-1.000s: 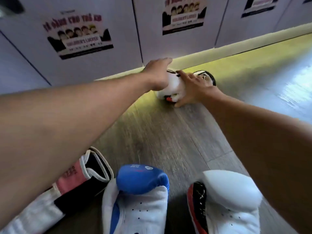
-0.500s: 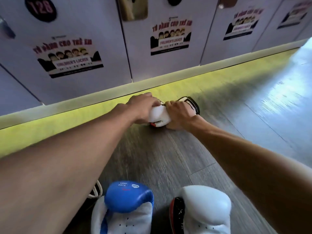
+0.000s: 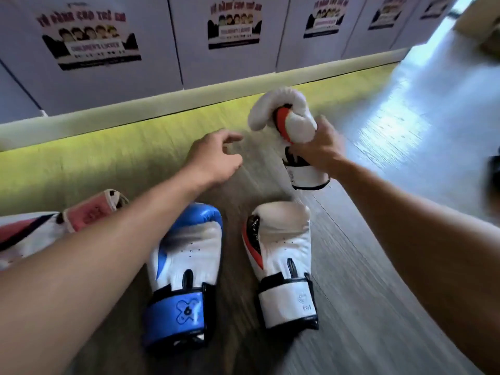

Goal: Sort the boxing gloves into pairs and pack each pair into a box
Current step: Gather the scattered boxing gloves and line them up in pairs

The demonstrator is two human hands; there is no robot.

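Observation:
My right hand (image 3: 320, 151) grips a white glove with red and black trim (image 3: 286, 123) around its middle and holds it upright above the floor, cuff down. My left hand (image 3: 216, 158) hovers just left of it, fingers loosely curled, holding nothing. On the floor below lies a matching white, red and black glove (image 3: 284, 255), palm up. Beside it to the left lies a blue and white glove (image 3: 186, 266). A pink, white and black glove (image 3: 89, 215) lies at the far left, partly hidden by my left forearm.
A row of white locker doors (image 3: 162, 63) with posters runs along the back, above a pale plinth and a yellow-lit strip of floor. Grey wood flooring (image 3: 378, 266) spreads to the right. A dark blurred object (image 3: 492, 180) sits at the right edge.
The white glove has been lifted off the floor near the lockers and brought closer. My left hand has let go of it; only my right hand holds it now.

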